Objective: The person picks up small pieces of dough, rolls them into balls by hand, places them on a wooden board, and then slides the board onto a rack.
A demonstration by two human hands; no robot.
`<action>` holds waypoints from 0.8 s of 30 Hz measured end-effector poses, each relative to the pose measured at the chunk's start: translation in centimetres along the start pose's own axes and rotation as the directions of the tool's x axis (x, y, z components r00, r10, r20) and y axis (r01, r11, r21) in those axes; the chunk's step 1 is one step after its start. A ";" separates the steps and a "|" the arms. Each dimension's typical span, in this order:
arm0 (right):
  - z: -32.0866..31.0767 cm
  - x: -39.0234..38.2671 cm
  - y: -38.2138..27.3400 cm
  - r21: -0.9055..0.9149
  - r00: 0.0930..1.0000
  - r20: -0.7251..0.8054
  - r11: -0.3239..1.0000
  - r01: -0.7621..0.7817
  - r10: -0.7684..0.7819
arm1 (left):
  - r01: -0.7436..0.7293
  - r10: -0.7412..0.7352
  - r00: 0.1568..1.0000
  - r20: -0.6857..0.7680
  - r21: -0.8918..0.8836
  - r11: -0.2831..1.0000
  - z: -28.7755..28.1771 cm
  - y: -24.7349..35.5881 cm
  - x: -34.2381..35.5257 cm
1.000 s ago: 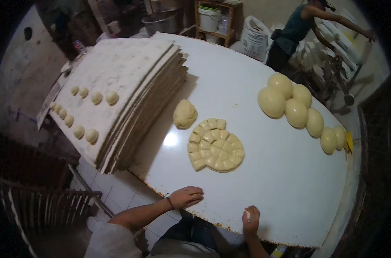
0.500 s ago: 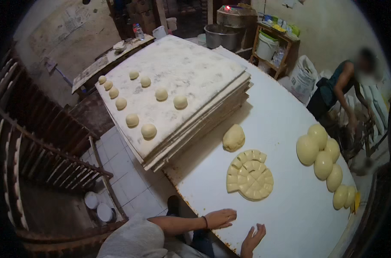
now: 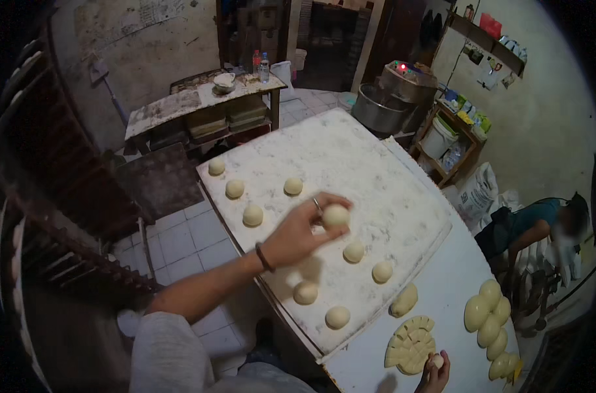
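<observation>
My left hand (image 3: 302, 230) reaches out over the floured board (image 3: 403, 190), thumb and fingers curled round a pale dough ball (image 3: 336, 217). Whether that ball touches the board I cannot tell. Several more dough balls (image 3: 252, 215) sit on the flour around it, and my forearm covers part of the board's left side. At the lower right, my right hand (image 3: 433, 376) has a small dough piece (image 3: 437, 361) in its fingers. Close by lies a flat dough disc (image 3: 410, 346) cut into segments. Just beyond it rests an oval dough lump (image 3: 404, 300).
Several large, smooth dough lumps (image 3: 488, 333) stand along the right of the white table (image 3: 367, 367). A person (image 3: 530, 226) bends beside sacks (image 3: 478, 193) at the right. A low bench (image 3: 173, 108) and a metal mixing bowl (image 3: 380, 108) are at the back.
My left hand has moved from the table's near edge out over the board and closed on a dough ball. My right hand has come to the cut disc and grips a small piece. The view has shifted.
</observation>
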State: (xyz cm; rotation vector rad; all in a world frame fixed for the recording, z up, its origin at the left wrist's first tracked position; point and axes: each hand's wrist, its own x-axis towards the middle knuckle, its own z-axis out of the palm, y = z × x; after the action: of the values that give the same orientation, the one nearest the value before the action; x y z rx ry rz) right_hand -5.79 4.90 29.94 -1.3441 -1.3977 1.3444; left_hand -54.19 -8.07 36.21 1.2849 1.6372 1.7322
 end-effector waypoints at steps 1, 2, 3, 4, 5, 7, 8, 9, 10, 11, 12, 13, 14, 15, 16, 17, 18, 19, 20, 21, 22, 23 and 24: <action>4.0 0.2 -4.5 -0.099 0.996 0.082 0.994 0.040 -0.032 | -0.045 0.043 0.987 -0.157 -0.006 0.999 -4.6 -3.4 3.7; 7.4 0.3 -7.4 -0.185 0.982 0.184 0.979 0.081 -0.047 | -0.001 0.084 0.969 -0.232 0.337 0.942 -10.7 -5.9 6.7; 9.2 2.1 -7.6 -0.124 0.948 0.306 0.983 0.135 -0.092 | 0.050 0.098 0.955 -0.281 0.474 0.879 -15.0 -9.1 9.6; 12.3 3.6 -7.8 -0.046 0.888 0.441 0.985 0.166 -0.129 | 0.014 0.199 0.946 -0.255 0.647 0.763 -19.6 -11.9 10.9; 15.2 4.6 -8.5 -0.072 0.846 0.522 0.984 0.165 -0.104 | 0.098 0.135 0.954 -0.269 0.703 0.705 -23.5 -14.7 11.5; 22.3 6.0 -11.7 -0.142 0.785 0.616 0.971 0.193 -0.065 | 0.195 -0.041 0.975 -0.220 0.745 0.638 -26.2 -19.6 12.7; 25.8 6.6 -13.0 -0.174 0.761 0.646 0.960 0.221 -0.059 | 0.136 -0.011 0.986 -0.167 0.764 0.631 -26.4 -20.1 13.8; 29.7 6.9 -14.1 -0.090 0.684 0.721 0.965 0.246 -0.107 | 0.093 0.005 0.993 -0.121 0.788 0.609 -26.8 -20.3 13.7; 34.5 8.4 -13.8 -0.114 0.632 0.753 0.908 0.403 -0.186 | 0.053 0.010 0.997 -0.071 0.814 0.579 -27.6 -19.5 13.1; 39.3 9.2 -14.0 -0.070 0.558 0.790 0.865 0.498 -0.257 | 0.091 -0.005 0.994 -0.113 0.769 0.633 -28.7 -18.5 12.5; 44.1 9.2 -14.7 -0.071 0.531 0.816 0.871 0.485 -0.229 | 0.130 -0.028 0.988 -0.154 0.713 0.689 -29.1 -16.6 11.7; 48.3 10.1 -14.6 -0.036 0.469 0.828 0.807 0.590 -0.306 | 0.157 -0.043 0.981 -0.188 0.650 0.744 -29.1 -14.6 11.3; 52.5 11.1 -14.0 0.001 0.421 0.830 0.758 0.653 -0.364 | 0.114 0.030 0.976 -0.214 0.627 0.771 -29.4 -13.1 10.3; 56.2 12.1 -13.1 0.041 0.369 0.829 0.702 0.711 -0.421 | 0.116 0.019 0.971 -0.237 0.541 0.833 -29.7 -12.0 9.4; 59.6 13.2 -12.1 -0.052 0.365 0.832 0.597 0.800 -0.417 | 0.109 0.011 0.967 -0.256 0.449 0.887 -29.9 -10.8 8.6; 62.5 13.3 -11.4 -0.157 0.358 0.846 0.457 0.876 -0.395 | 0.102 -0.004 0.958 -0.288 0.325 0.940 -30.9 -11.0 6.7; 63.6 12.9 -11.2 -0.137 0.323 0.865 0.438 0.888 -0.385 | 0.137 -0.010 0.933 -0.360 0.330 0.934 -31.9 -10.5 4.3; 63.5 13.3 -10.9 -0.142 0.308 0.878 0.414 0.899 -0.367 | 0.162 -0.018 0.910 -0.415 0.316 0.935 -32.3 -10.8 2.3; 63.0 13.8 -10.7 -0.150 0.299 0.890 0.396 0.906 -0.345 | 0.216 -0.057 0.883 -0.465 0.294 0.931 -32.9 -10.7 0.2; 61.7 15.1 -10.9 -0.115 0.311 0.886 0.488 0.865 -0.344 | 0.277 -0.106 0.852 -0.513 0.268 0.923 -33.5 -11.1 -2.5; 59.1 15.7 -11.3 0.000 0.267 0.850 0.507 0.862 -0.455 | 0.298 -0.105 0.800 -0.590 0.241 0.924 -34.4 -13.3 -5.9; 55.3 15.3 -13.2 0.019 0.298 0.830 0.557 0.831 -0.472 | 0.317 -0.099 0.743 -0.662 0.217 0.923 -35.3 -16.0 -9.9; 51.1 13.6 -15.7 -0.042 0.358 0.810 0.562 0.826 -0.465 | 0.412 -0.110 0.630 -0.769 0.210 0.886 -36.2 -18.9 -15.4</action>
State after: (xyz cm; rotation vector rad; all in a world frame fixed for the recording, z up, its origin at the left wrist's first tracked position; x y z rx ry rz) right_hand -60.29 10.95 35.59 -0.2077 -2.5958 0.9696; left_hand -82.24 -36.12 18.05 0.3542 2.5636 1.9275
